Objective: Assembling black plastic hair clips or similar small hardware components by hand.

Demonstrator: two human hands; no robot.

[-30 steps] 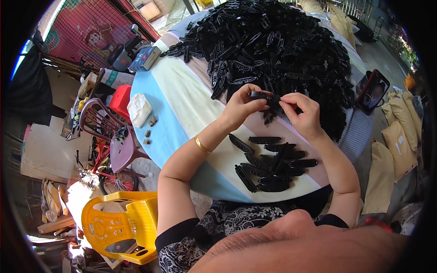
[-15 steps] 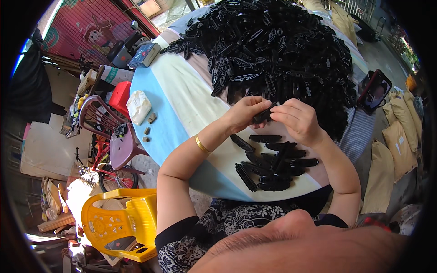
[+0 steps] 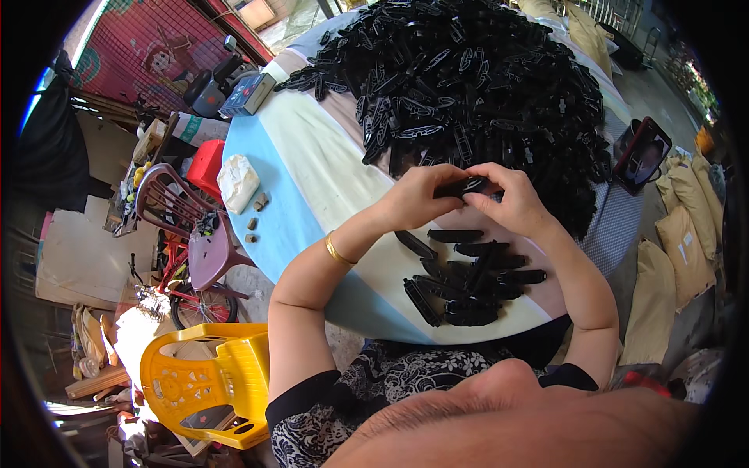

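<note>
Between both hands, above the table, is a long narrow black plastic piece. My left hand is closed round its left end, fingers behind and thumb in front. My right hand pinches the other end with thumb and forefinger. Fingers cover much of the piece, so its details are hard to make out. Below the hands lies a small group of similar black pieces, some crossing over others. Just beyond the hands rises a large heap of black plastic parts.
A striped cloth covers the round table. On its left are a white packet, several small brown lumps and a box. A propped phone stands right. A yellow chair and tan sacks stand around.
My right hand has turned and come closer to the left, its thumb and forefinger now on the piece's right end. The piece lies more level between the hands.
</note>
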